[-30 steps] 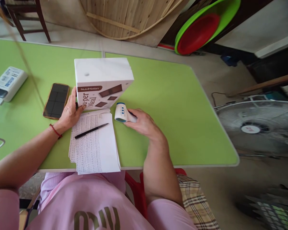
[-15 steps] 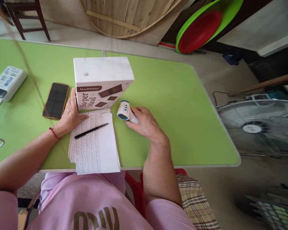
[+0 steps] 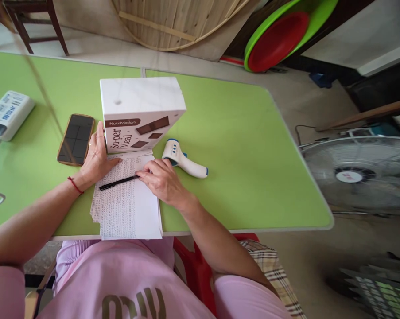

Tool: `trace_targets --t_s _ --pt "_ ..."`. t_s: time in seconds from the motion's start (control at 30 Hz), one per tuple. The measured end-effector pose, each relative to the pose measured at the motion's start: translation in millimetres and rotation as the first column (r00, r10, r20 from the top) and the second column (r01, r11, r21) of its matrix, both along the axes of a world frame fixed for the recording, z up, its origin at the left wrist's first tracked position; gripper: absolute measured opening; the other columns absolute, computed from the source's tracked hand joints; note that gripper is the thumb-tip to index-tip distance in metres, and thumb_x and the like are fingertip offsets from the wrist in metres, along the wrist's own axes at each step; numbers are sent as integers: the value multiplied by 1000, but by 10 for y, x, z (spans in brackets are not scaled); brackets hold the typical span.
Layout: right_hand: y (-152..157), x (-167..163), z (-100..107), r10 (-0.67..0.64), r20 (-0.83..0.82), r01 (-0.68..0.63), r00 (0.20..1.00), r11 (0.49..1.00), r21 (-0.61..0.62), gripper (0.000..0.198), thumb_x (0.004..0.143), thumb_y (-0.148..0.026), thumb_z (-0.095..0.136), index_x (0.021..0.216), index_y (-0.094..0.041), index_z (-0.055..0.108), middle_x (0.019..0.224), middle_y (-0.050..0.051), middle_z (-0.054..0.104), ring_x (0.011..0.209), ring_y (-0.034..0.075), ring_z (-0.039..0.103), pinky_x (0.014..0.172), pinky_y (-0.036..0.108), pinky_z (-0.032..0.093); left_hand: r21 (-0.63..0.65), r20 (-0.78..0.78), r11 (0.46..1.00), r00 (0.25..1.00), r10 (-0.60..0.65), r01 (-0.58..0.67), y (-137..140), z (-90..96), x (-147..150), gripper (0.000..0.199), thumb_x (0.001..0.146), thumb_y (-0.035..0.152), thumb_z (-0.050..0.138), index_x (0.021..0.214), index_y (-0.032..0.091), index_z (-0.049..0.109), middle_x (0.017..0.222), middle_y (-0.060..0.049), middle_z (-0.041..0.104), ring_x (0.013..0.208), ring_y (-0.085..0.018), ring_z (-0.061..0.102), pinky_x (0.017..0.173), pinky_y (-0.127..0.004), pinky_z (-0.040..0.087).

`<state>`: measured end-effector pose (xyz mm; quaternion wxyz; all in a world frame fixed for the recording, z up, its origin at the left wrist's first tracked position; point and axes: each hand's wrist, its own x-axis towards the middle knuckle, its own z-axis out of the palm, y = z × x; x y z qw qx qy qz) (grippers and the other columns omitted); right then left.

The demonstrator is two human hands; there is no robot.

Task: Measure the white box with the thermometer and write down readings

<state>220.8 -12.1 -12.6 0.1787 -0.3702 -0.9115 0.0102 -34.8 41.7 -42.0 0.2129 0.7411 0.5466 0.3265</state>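
Note:
My right hand [image 3: 163, 180] pinches one end of a black pen [image 3: 117, 183], which lies across handwritten paper sheets [image 3: 128, 212]. Just beyond that hand, a white and blue infrared thermometer [image 3: 190, 167] rests on the table, out of my grasp. My left hand [image 3: 95, 159] is open, its fingers stretched along the left side of a white NutriMotion box [image 3: 143, 97]. The left thumb lies on the top of the sheets. The box stands on the table at the far end of the paper.
A smartphone [image 3: 76, 139] lies left of my left hand on the green table [image 3: 239, 155]. Farther left is a white power bank [image 3: 12, 113] with a cable. A fan [image 3: 349, 175] stands beyond the table's right edge, and a red chair [image 3: 200, 274] below it.
My right hand has let go of the thermometer, which now lies on the table, and has moved left onto the pen. The sheets have shifted slightly left. My left hand stays by the box.

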Motion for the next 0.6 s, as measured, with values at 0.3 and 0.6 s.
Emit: trace_targets --t_s 0.3,0.6 --pt "118 223 -21 -240 -327 191 914 966 -174 18 101 -31 57 92 -22 70 80 6 68 72 20 59 75 39 49 -15 9 1000 1000 7 -6 -34 51 -11 118 74 29 88 168 21 17 159 -24 36 142 -48 45 113 -66 50" --pt "79 -197 -57 -604 -699 57 383 771 -635 27 78 -48 69 83 -25 56 69 -2 60 59 13 55 59 30 47 -38 20 999 999 34 -33 -52 34 25 116 73 36 89 166 23 22 157 -22 37 128 -45 56 105 -60 57"
